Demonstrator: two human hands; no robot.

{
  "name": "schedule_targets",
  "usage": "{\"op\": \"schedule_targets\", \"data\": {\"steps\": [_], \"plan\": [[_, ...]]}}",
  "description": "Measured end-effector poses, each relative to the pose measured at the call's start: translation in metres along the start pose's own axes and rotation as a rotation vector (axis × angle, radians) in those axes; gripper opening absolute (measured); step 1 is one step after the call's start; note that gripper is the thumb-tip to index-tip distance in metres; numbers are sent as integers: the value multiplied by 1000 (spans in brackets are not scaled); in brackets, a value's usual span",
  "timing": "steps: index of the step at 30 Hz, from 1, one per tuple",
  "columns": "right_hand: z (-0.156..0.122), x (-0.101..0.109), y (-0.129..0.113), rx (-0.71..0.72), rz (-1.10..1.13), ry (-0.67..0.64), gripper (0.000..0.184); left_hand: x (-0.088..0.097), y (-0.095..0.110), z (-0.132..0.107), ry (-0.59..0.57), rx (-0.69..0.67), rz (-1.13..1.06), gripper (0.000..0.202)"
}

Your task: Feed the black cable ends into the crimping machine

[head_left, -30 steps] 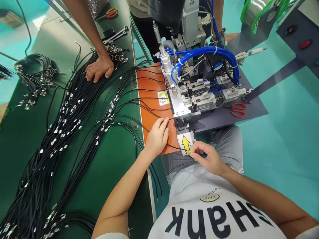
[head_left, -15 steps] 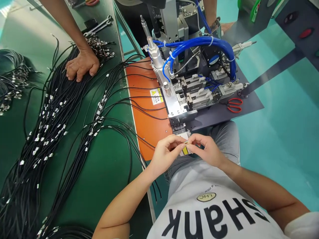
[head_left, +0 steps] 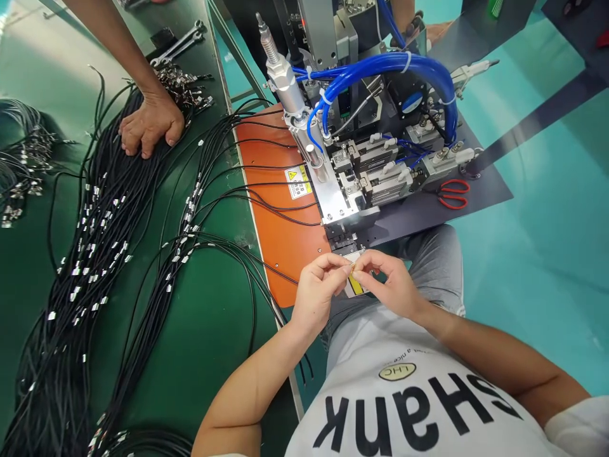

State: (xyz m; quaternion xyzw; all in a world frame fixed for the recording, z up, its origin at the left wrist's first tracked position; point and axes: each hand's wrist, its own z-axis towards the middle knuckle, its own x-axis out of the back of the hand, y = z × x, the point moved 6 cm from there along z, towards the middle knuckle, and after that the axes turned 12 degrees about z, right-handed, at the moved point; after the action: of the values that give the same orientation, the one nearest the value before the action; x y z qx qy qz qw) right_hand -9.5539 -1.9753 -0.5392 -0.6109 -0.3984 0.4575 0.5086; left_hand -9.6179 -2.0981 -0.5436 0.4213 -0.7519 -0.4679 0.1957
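My left hand [head_left: 318,285] and my right hand [head_left: 387,283] meet just in front of the small machine [head_left: 352,171], both pinching the end of a thin black cable [head_left: 266,270] whose small brass tip [head_left: 353,269] shows between the fingertips. The cable trails left across the orange mat [head_left: 280,235] to the green bench. Below the hands a yellow arrow label [head_left: 356,285] is partly covered.
Several black cables with metal ferrules [head_left: 99,228] lie spread over the green bench [head_left: 209,317]. Another person's hand [head_left: 148,124] rests flat on them at the far left. Wrenches [head_left: 178,43] lie behind it. Blue hoses [head_left: 394,66] arch over the machine; red scissors [head_left: 451,193] lie on its grey base.
My left hand left the orange mat and came to my right hand in front of the machine; both now pinch the cable tip. The view shifted slightly.
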Motion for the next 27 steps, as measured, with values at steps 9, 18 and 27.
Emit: {"op": "schedule_targets", "data": {"steps": [9, 18, 27], "plan": [[9, 17, -3, -45, -196, -13, 11, 5, -6, 3, 35, 10, 41, 22], [11, 17, -11, 44, -212, 88, 6, 5, -4, 4, 23, -23, 126, 24], [6, 14, -10, 78, -190, 82, 10, 1, 8, -3, 64, -247, 410, 16]]}}
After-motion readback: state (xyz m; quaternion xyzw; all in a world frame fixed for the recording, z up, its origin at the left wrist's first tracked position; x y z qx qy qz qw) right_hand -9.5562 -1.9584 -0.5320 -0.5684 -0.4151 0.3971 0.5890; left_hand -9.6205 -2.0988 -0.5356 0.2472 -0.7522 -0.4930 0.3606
